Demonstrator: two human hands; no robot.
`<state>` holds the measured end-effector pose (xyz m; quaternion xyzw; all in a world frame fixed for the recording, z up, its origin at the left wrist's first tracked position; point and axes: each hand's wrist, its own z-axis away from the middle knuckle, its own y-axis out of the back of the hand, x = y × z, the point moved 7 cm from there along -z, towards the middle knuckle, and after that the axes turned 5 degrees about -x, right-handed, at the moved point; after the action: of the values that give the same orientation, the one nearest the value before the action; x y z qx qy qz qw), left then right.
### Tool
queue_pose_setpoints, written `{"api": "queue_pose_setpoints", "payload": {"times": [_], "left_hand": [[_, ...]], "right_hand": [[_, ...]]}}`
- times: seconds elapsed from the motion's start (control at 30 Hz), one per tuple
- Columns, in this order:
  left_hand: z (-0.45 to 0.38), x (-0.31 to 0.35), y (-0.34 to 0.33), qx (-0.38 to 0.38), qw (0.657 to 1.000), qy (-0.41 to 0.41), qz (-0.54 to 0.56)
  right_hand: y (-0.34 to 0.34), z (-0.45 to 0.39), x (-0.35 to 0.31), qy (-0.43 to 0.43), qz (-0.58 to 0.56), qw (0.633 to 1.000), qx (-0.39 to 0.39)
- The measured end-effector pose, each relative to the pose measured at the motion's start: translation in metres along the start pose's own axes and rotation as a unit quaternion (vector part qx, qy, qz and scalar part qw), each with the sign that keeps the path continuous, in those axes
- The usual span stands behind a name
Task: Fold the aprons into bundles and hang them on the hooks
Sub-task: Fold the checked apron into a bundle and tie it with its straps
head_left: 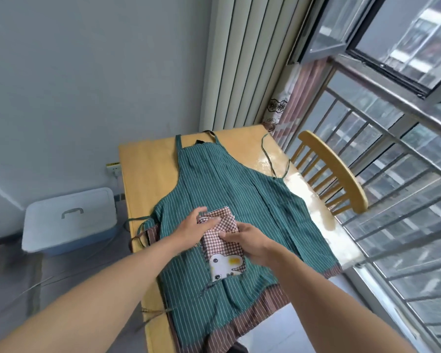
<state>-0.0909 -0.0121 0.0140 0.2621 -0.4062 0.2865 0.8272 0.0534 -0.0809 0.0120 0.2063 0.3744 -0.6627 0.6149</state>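
A green striped apron (227, 184) lies spread flat on the wooden table (148, 169), its neck strap toward the wall. On top of it lies a folded red-checked apron (220, 244) with a white cartoon patch. My left hand (192, 226) grips the far end of the checked bundle. My right hand (250, 243) pinches its right side with thumb and fingers. A brown striped apron (267, 301) shows beneath the green one at the near edge. No hooks are in view.
A wooden chair (334, 174) stands at the table's right side by the window railing (392, 154). A white-lidded plastic bin (69, 220) sits on the floor at the left. Curtains (242, 62) hang behind the table.
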Motion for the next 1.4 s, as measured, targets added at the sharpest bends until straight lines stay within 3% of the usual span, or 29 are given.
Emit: {"api": "queue_pose_setpoints", "payload": {"times": [0.07,0.2,0.3,0.57,0.7,0.83,0.97,1.03,1.1,1.23,1.4], "left_hand": [[0.0,0.004,-0.005,-0.049,0.995,0.012,0.089],[0.005,0.032,0.009,0.075,0.993,-0.038,0.082],[-0.004,0.043,0.007,0.086,0.984,-0.034,0.15],[-0.024,0.061,-0.037,0.071,0.954,0.034,0.29],[-0.029,0.078,-0.054,0.078,0.965,0.047,0.246],[-0.033,0.097,-0.08,0.034,0.975,0.062,0.209],[-0.033,0.125,-0.071,0.19,0.967,-0.037,0.168],[-0.032,0.133,-0.076,0.202,0.941,-0.074,0.26],[-0.034,0.136,-0.088,0.161,0.919,-0.093,0.347],[-0.036,0.139,-0.102,0.145,0.948,-0.08,0.27],[-0.033,0.128,-0.088,0.22,0.937,-0.024,0.271]], "right_hand": [[-0.001,0.004,-0.014,-0.006,-0.006,1.0,-0.022],[0.007,0.012,-0.027,-0.024,0.025,0.999,-0.039],[0.022,0.018,-0.03,-0.039,0.109,0.992,-0.059],[0.061,0.036,-0.072,0.072,0.205,0.972,-0.093],[0.085,0.041,-0.091,0.131,0.211,0.964,-0.096],[0.108,0.047,-0.111,0.173,0.223,0.955,-0.097],[0.12,0.053,-0.128,0.203,0.178,0.959,-0.087],[0.128,0.053,-0.134,0.196,0.143,0.967,-0.081],[0.134,0.049,-0.135,0.178,0.112,0.975,-0.078],[0.134,0.049,-0.133,0.147,0.096,0.981,-0.088],[0.129,0.048,-0.132,0.139,0.071,0.983,-0.101]]}}
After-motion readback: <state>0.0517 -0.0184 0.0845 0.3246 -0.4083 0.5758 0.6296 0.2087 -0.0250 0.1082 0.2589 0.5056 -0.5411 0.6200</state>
